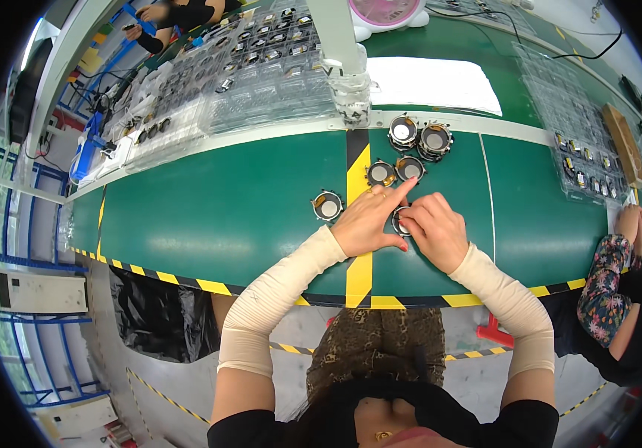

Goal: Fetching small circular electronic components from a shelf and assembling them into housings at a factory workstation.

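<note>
Handling a ring-shaped part (397,222) right of yellow tape (359,280)
It seems clamped by the right hand (438,228); the left hand (366,222) is spread across the tape.

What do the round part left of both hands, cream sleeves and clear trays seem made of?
Round part: probably shiny metal, from its silvery, glinting rim. Cream sleeves: matte fabric, judging by soft wrinkles. Clear trays: likely glossy plastic, being see-through with moulded pockets.

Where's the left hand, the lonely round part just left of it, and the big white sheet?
Left hand (368,220): head view, on the back of the hand.
Round part (328,207): head view, on its pale middle.
White sheet (431,85): head view, near its centre.
</note>
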Demonstrator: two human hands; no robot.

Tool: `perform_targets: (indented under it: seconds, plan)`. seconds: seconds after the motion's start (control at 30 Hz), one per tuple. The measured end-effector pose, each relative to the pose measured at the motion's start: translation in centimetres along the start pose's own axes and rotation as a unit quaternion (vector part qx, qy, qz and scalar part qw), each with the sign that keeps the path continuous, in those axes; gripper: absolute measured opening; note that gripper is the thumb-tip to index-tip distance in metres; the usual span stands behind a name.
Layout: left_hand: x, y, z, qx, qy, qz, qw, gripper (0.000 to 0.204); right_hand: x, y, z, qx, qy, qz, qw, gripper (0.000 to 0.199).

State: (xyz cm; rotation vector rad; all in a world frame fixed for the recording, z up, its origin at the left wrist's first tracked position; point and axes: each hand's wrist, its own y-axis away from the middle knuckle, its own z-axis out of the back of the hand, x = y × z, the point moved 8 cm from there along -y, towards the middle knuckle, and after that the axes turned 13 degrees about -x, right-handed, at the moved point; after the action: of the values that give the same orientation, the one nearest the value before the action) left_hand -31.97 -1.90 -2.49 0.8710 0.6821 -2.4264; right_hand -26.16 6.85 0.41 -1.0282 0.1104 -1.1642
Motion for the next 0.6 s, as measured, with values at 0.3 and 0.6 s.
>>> perform_targets:
  seconds: [0.3, 0.6]
  plan:
    - [-0.07, -0.04, 0.15, 0.000, 0.005, -0.012, 1.000, 0.108, 0.22, -0.13, 0.04, 0.009, -0.015, 0.023, 1.000, 0.015]
    - [-0.39, 0.02, 0.12, 0.003, 0.015, -0.043, 0.999, 0.106, 0.42, -0.48, 0.29, 0.055, -0.045, 0.105, 0.992, 0.014]
